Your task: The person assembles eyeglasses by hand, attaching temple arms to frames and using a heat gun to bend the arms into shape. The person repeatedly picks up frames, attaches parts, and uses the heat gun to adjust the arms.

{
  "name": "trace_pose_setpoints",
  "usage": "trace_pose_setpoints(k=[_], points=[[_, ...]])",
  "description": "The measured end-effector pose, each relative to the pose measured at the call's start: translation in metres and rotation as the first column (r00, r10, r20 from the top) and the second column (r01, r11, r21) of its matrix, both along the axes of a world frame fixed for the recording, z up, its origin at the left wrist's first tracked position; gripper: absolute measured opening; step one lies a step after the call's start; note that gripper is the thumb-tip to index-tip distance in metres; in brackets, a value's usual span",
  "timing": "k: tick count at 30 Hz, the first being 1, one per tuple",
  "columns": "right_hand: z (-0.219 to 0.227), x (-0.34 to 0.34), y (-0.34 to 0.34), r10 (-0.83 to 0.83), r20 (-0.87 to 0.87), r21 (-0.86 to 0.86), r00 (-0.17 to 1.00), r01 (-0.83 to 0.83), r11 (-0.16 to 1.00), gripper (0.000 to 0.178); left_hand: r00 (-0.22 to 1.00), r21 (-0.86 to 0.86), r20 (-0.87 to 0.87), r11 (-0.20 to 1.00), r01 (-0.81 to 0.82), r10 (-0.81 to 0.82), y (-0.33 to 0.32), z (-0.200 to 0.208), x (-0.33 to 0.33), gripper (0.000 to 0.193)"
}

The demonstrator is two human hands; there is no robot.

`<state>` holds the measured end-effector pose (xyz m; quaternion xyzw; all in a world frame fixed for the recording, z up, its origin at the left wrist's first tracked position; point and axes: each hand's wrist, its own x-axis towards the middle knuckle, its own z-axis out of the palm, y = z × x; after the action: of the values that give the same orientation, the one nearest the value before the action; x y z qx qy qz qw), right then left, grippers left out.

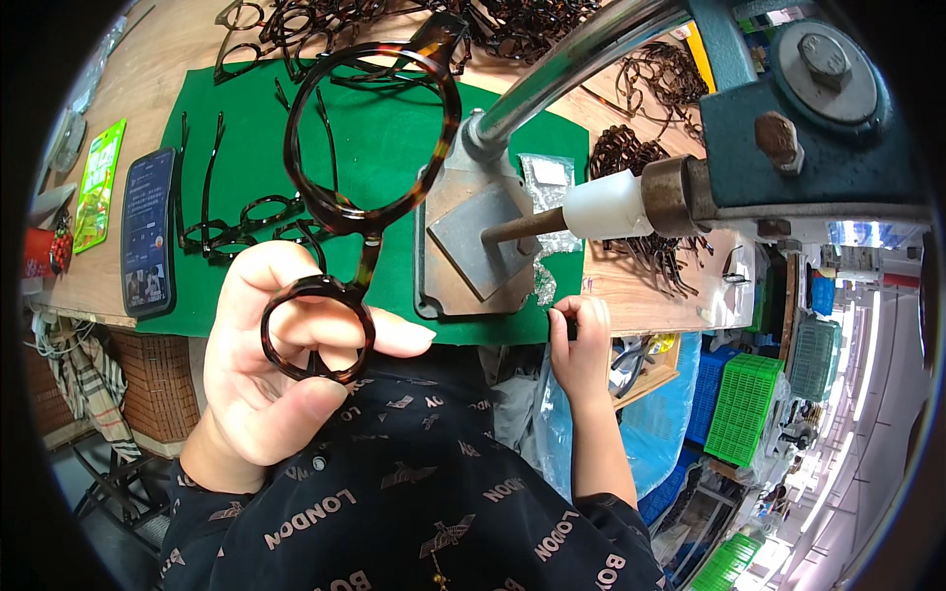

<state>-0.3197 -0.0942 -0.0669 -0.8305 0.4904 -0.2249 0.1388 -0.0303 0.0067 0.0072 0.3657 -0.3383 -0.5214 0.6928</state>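
By green mat point(394, 288) | left hand point(241, 379) | holds glossy, round-rimmed tortoiseshell frame point(368, 261)

Your frame point(371, 243) looks like smooth, glossy plastic, your mat point(251, 158) dull and cloth-like, your table point(148, 79) smooth wood. You have a bar point(562, 84) of polished metal, a base point(440, 251) of rough, dull metal, a collar point(611, 205) of smooth plastic and a shirt point(394, 502) of matt cloth.

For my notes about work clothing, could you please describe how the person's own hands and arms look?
The left hand and right hand wear no gloves, and no watch shows. The black sleeves are short, with pale printed lettering and small motifs.
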Motion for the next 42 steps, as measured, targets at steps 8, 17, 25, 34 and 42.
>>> trace_pose_setpoints(k=[8, 17, 25, 34, 42], points=[[-0.001, 0.008, 0.003, -0.058, -0.046, -0.014, 0.997, 0.058, 0.998, 0.01, 0.997, -0.015, -0.068, 0.999, 0.043, -0.044, -0.002, 0.0, -0.001, 0.07], [0.0, -0.008, 0.004, -0.006, 0.054, 0.062, 0.999, 0.002, 0.998, 0.011, 0.999, 0.017, 0.002, 0.999, 0.051, -0.051, -0.003, 0.003, 0.002, 0.072], [0.007, -0.009, -0.009, 0.166, 0.047, 0.07, 0.985, -0.169, 0.983, 0.013, 0.983, 0.014, -0.14, 0.992, 0.124, -0.121, -0.002, 0.007, 0.001, 0.067], [0.013, -0.011, -0.009, 0.186, -0.006, 0.125, 0.983, -0.184, 0.975, 0.011, 0.977, 0.01, -0.109, 0.983, 0.184, -0.182, -0.002, 0.002, 0.003, 0.066], [0.009, -0.021, -0.005, 0.044, 0.109, 0.269, 0.993, -0.073, 0.96, 0.013, 0.978, 0.003, -0.118, 0.985, 0.171, -0.169, -0.006, 0.002, 0.001, 0.067]])
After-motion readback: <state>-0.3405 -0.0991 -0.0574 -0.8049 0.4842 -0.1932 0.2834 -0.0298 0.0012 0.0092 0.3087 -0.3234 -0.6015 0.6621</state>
